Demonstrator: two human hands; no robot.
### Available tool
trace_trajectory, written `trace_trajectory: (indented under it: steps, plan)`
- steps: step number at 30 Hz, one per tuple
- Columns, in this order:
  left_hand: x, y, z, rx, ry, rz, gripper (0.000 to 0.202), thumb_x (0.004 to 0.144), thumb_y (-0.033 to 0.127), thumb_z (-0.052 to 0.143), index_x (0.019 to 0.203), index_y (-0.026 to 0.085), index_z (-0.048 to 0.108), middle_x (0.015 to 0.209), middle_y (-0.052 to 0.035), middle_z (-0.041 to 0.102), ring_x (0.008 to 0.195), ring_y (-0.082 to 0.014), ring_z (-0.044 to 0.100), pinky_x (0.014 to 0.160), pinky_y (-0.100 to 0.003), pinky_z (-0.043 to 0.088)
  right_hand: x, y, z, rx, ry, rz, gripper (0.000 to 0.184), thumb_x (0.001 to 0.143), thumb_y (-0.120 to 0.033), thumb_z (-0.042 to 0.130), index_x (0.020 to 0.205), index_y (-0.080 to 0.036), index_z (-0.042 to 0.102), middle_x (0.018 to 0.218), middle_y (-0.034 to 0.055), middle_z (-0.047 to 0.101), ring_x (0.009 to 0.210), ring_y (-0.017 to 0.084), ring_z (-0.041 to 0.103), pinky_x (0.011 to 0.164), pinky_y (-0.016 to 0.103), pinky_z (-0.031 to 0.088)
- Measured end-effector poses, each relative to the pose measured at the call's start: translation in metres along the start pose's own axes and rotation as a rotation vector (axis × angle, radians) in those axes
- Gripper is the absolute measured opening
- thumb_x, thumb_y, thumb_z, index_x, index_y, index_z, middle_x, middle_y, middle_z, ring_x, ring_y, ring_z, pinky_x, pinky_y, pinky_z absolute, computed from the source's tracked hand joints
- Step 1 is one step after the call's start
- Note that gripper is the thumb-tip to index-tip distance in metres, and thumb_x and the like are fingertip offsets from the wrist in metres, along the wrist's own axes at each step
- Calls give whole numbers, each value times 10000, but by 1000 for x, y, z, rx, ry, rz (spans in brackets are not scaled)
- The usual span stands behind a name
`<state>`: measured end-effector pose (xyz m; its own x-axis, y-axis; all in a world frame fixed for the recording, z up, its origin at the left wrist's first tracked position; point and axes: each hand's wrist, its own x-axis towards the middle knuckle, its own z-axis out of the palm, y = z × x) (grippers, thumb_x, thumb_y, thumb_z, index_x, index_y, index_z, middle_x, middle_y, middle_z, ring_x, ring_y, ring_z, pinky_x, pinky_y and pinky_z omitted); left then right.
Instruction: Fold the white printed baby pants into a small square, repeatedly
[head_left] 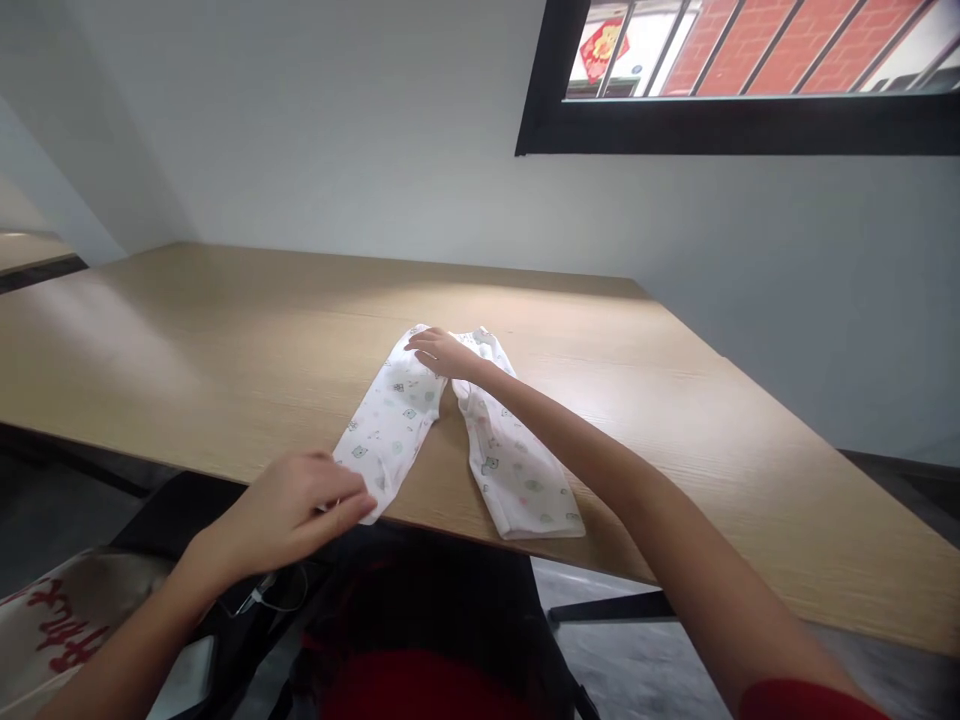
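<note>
A small pair of white pants (390,410), printed with little animal-like figures, lies spread on the table with its waist away from me and its legs apart. My left hand (300,505) is at the hem of the left pant leg, thumb and forefinger closed together on the fabric edge. The other fingers are curled under, and part of the hem is hidden by the hand. Across the pants reaches my right arm. My right hand (444,353) rests palm down near the waist on the left side, fingers loosely extended over the cloth.
The wooden table (247,340) meets a pale wall, with a barred window (735,60) at upper right. Below the front edge at left are a cloth bag (82,620) with red writing, a white cable (262,597) and a dark chair seat (180,510).
</note>
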<state>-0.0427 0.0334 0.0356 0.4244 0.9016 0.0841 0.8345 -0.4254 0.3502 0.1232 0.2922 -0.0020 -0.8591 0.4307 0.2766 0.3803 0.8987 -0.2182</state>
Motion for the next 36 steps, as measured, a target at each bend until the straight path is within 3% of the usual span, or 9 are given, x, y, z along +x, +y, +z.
trace_trajectory:
  steps: [6,9,16,19,22,25,29,33,36]
  plan:
    - [137,-64,9,22,33,18,342,893,321,316,1102,205,560,1118,-39,595,951,-198,552,788,-273,397,15,11,16,343,-99,192,447,904,-213,267,1325,-140,396,1329,51,418,1190,171,412,1000,308,343]
    - [165,-79,29,20,-36,61,402,900,306,295,1225,166,486,1265,-73,507,1130,-220,473,937,-312,352,23,22,29,230,-192,128,447,916,-260,261,1326,-150,400,1354,49,384,1246,190,344,1047,350,271]
    - [18,-27,66,33,-182,218,486,943,355,226,1405,305,82,1469,54,131,1355,-175,115,1114,-364,73,26,29,49,-140,-226,-10,474,940,-344,219,1382,-192,295,1423,36,251,1310,222,209,1062,460,181]
    - [-28,-11,66,32,-137,157,504,944,324,248,1409,291,55,1462,39,161,1344,-166,168,1114,-354,107,28,25,48,-98,-216,4,465,933,-323,261,1376,-192,311,1414,37,274,1304,221,224,1065,447,180]
    - [-23,-9,57,-17,-80,119,415,943,319,254,1352,283,310,1359,19,411,1243,-170,383,1050,-329,272,26,24,35,144,-218,67,435,909,-318,348,1325,-207,409,1387,30,330,1291,223,258,1068,423,198]
    - [24,-11,41,-61,-5,77,385,941,350,248,1186,258,530,1120,3,616,1014,-160,562,878,-285,418,14,34,11,514,-81,188,382,891,-289,370,1234,-213,520,1314,29,438,1194,203,412,1000,366,333]
    - [128,-4,26,-76,16,184,393,939,345,241,1217,216,487,1270,4,509,1148,-137,463,943,-253,367,-19,64,-22,630,94,327,356,799,-172,441,1107,-171,621,1177,41,563,1102,204,495,960,345,376]
    - [226,9,38,0,-125,146,364,928,292,281,1172,154,513,1229,-57,531,1103,-172,494,928,-308,386,-50,87,-30,557,-6,418,356,771,-166,486,1092,-204,635,1162,13,571,1097,233,498,967,352,375]
    - [261,21,59,47,-135,69,384,918,346,343,1171,102,497,1207,-124,525,1111,-222,491,956,-427,359,-61,88,-17,537,-10,477,402,801,-232,493,1195,-196,564,1266,30,486,1176,240,434,1008,361,334]
